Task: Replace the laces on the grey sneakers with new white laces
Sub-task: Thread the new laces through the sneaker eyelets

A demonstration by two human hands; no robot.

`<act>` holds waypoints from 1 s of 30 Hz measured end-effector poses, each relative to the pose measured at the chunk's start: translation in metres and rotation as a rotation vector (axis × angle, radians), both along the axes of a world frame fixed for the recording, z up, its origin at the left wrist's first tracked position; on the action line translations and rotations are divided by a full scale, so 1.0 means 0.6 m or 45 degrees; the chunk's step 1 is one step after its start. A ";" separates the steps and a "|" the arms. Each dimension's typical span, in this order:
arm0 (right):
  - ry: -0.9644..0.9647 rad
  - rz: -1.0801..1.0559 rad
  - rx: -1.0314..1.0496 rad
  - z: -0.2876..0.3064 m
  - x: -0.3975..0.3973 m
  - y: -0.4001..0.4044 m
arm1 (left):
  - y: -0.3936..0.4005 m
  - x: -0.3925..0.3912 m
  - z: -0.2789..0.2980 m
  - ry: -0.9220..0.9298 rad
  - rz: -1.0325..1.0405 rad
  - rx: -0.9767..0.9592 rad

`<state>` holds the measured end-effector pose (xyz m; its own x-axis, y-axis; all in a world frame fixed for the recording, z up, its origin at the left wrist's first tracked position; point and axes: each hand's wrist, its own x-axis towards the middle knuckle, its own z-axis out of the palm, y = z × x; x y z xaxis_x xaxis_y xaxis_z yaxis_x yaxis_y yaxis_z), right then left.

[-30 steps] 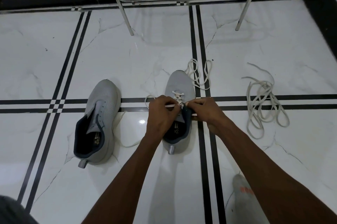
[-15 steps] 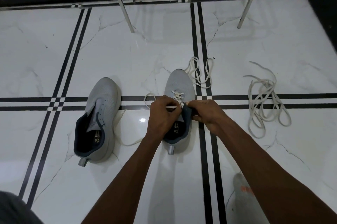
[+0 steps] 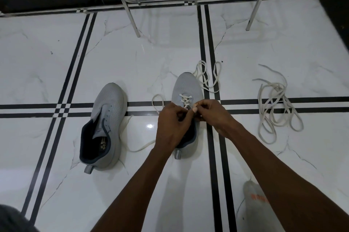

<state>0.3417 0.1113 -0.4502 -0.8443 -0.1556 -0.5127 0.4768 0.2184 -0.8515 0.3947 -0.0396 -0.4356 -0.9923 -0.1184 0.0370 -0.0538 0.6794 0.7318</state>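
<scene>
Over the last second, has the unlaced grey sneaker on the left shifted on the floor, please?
No. The unlaced sneaker sits where it was, its toe just past the black floor stripes.

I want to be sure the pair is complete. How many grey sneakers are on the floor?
2. One unlaced grey sneaker lies on the left; the other sneaker, partly laced, sits at the centre under both hands. None seems hidden.
</scene>
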 end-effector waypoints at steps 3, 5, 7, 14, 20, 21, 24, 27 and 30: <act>0.060 0.057 0.084 0.003 0.001 -0.001 | 0.004 0.001 0.005 -0.078 0.005 0.049; 0.072 0.007 0.090 0.009 0.000 0.006 | 0.004 0.001 0.003 -0.103 0.104 0.133; 0.009 -0.162 0.053 0.012 -0.004 0.037 | 0.003 0.004 0.002 -0.107 0.226 0.215; 0.546 -0.007 0.827 -0.008 -0.004 0.104 | -0.008 0.004 -0.007 -0.057 0.289 0.278; 0.864 0.405 0.555 0.000 0.005 -0.014 | -0.012 0.003 -0.020 -0.040 0.202 0.199; 0.889 0.396 0.564 -0.002 0.005 -0.017 | -0.015 0.003 -0.021 -0.037 0.188 0.189; 0.812 0.317 0.750 -0.023 0.001 0.023 | -0.018 0.003 -0.020 -0.034 0.175 0.203; 0.443 0.283 1.148 -0.054 -0.001 0.106 | -0.018 0.003 -0.019 -0.050 0.195 0.244; 0.645 0.304 1.147 -0.055 0.005 0.099 | -0.018 0.001 -0.020 -0.063 0.194 0.265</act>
<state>0.3446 0.1710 -0.4830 -0.9895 -0.0832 -0.1183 -0.0266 0.9089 -0.4161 0.3952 -0.0506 -0.4474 -0.9624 -0.2666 -0.0517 -0.1829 0.4958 0.8490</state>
